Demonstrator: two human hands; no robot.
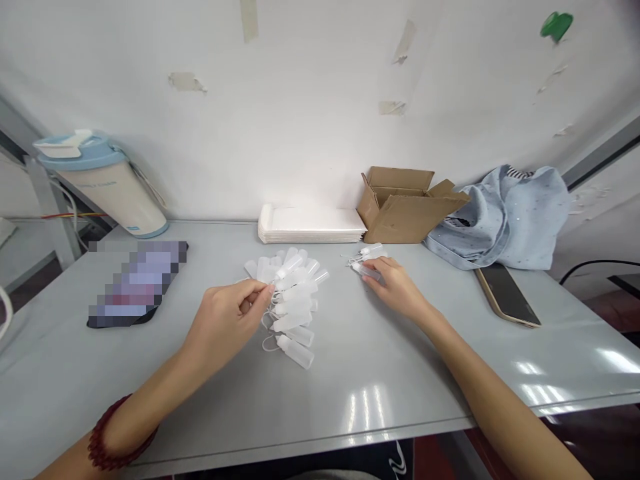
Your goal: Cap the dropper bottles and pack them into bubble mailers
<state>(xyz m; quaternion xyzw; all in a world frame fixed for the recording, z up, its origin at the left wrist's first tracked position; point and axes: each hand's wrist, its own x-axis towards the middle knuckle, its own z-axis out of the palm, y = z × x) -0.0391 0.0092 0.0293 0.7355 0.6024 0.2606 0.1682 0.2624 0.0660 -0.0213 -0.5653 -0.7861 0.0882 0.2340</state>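
Observation:
A pile of small translucent plastic bottles (295,308) with white caps and thin white loops lies on the grey table. My left hand (233,310) is at the pile's left side, thumb and index finger pinched at the cap end of one small bottle (291,265). Further right, the fingers of my right hand (393,283) are closed on another small bottle (367,271), which lies low over the tabletop. Just behind it are a few more small bottles (371,249), their loops pointing left.
Against the wall stand a stack of white envelopes (315,223), an open cardboard box (410,217) and a light blue cloth bag (525,217). A phone (510,297) lies at right, a blurred phone (135,283) at left. Behind that leans a cream tumbler (113,190).

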